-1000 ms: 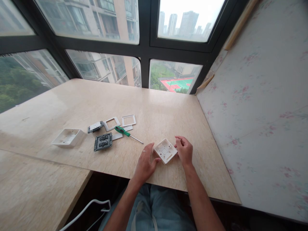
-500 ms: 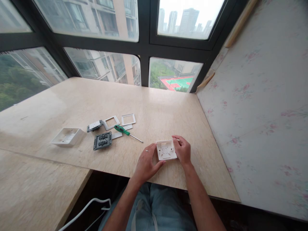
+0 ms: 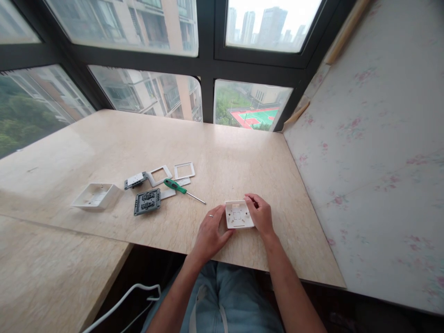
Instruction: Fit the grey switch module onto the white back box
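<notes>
A white square wall-switch back box (image 3: 238, 216) lies open side up near the counter's front edge, between my hands. My left hand (image 3: 211, 233), with a ring on one finger, holds its left side, thumb by the front left corner. At the right wall, my right hand (image 3: 261, 215) is closed on the box, thumb toward its upper right; some fingertips are hidden. A green-handled screwdriver (image 3: 175, 186) rests to the left, its tip toward the box. Beside it are a grey switch module (image 3: 147, 202) and another module with a white face (image 3: 135, 180).
Two white frames (image 3: 184, 170) lie behind the screwdriver, with white strips (image 3: 168, 194) nearby. A second white back box (image 3: 95, 196) sits farther left on the marble counter (image 3: 239, 157). Windows stand behind; a floral-papered wall (image 3: 367, 185) bounds the right.
My right hand has shifted slightly left along the box's right wall, its fingers now over the upper right corner. The box stays in nearly the same place; the view tilts slightly.
</notes>
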A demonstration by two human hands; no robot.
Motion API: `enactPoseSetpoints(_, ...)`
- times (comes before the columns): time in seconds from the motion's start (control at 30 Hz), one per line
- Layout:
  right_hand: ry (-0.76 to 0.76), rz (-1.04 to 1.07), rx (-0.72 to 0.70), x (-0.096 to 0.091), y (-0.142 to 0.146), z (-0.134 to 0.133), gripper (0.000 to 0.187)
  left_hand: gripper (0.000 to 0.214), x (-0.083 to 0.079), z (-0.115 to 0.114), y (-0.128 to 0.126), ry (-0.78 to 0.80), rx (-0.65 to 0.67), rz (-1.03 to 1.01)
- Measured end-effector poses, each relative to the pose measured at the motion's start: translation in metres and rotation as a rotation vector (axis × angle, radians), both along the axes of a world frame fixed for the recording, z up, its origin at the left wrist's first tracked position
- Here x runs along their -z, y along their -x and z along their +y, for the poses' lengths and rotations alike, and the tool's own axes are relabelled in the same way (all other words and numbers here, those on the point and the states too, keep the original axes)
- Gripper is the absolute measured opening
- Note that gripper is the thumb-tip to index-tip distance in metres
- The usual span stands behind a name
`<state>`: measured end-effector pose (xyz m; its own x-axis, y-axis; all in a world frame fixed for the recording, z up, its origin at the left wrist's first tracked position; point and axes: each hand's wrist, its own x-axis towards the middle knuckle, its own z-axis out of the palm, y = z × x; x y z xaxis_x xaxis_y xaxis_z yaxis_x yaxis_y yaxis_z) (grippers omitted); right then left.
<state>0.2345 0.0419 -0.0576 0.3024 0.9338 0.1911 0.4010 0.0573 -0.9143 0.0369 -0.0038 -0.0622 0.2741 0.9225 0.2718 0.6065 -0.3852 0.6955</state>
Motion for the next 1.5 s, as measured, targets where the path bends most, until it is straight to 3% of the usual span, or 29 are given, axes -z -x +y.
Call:
enactPoseSetpoints(0.3, -0.008, 0.051, -0.015, -0.0097, 0.0032, -0.0041, 0.031, 0.076, 0.0055, -0.0005, 0.0008, 0.012, -0.020, -0.050)
enactPoseSetpoints(0.67, -0.058, 0.098, 0.001, -0.0079, 0.0024, -0.0048, 0.030, 0.075, 0.0027, -0.0011, 0.0003, 0.003, -0.017, -0.054)
enactPoseSetpoints(0.9, -0.044, 0.060, 0.014, -0.0082, 0.0029, -0.0054, 0.030, 0.076, 0.0052, -0.0015, 0.0004, 0.012, -0.020, -0.043)
enactPoseSetpoints(1.13, -0.009, -0.050, 0.029, -0.0060, 0.0021, -0.0019, 0.025, 0.064, 0.0033, -0.0003, 0.0008, 0.016, -0.012, -0.045)
enactPoseSetpoints(1.5, -0.007, -0.101, 0.006, -0.0051, 0.0022, -0.0025, 0.028, 0.071, 0.0019, 0.0003, 0.0003, -0.011, 0.020, -0.013)
